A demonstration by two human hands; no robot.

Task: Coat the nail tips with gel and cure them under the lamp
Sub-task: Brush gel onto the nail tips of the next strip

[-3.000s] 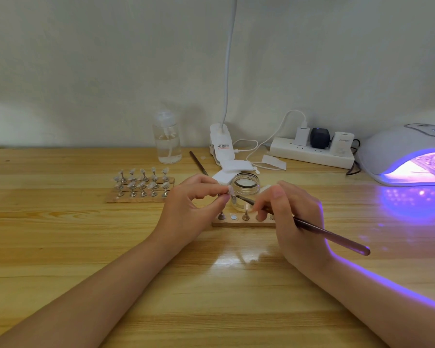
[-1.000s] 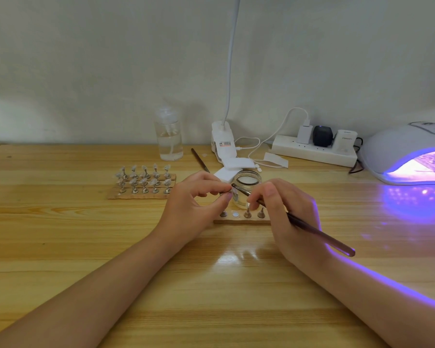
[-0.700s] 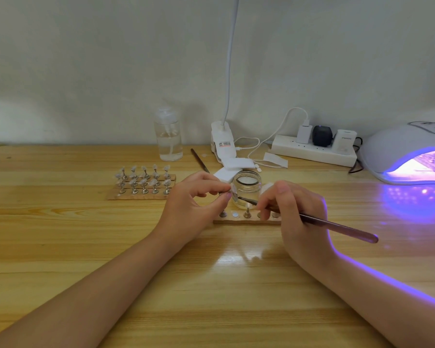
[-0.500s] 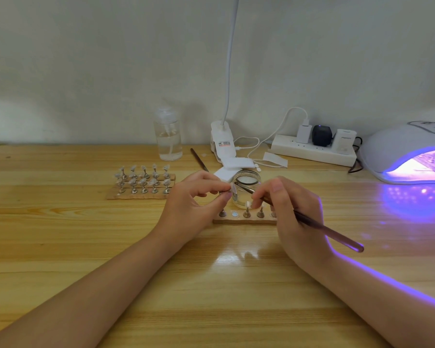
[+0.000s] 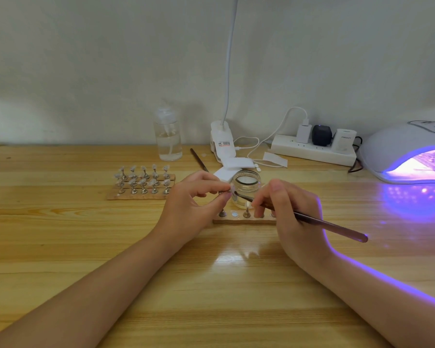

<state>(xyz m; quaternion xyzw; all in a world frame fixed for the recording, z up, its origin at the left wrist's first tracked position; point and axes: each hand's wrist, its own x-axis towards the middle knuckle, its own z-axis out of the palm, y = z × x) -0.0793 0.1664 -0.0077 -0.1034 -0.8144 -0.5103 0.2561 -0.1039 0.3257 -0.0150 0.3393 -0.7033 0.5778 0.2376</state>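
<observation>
My left hand [image 5: 190, 209] pinches a small nail tip on its holder [image 5: 232, 192] between thumb and forefinger, just in front of the open glass gel jar [image 5: 246, 187]. My right hand [image 5: 289, 214] grips a thin brush [image 5: 332, 226], whose tip touches the held nail tip. Below both hands lies a narrow wooden strip [image 5: 244, 219] with a few metal stands. A wider wooden board [image 5: 142, 182] at the left carries several nail tips on stands. The white curing lamp [image 5: 407, 151] glows purple at the far right.
A clear pump bottle [image 5: 168, 139] stands at the back of the table. A white clip lamp [image 5: 222, 144], a power strip [image 5: 312, 150] with plugs and cables, white pads [image 5: 232, 167] and a second brush [image 5: 199, 159] lie behind the jar.
The brush handle has swung slightly up and down in my right hand as its tip strokes the held nail tip. My left hand has stayed in place.
</observation>
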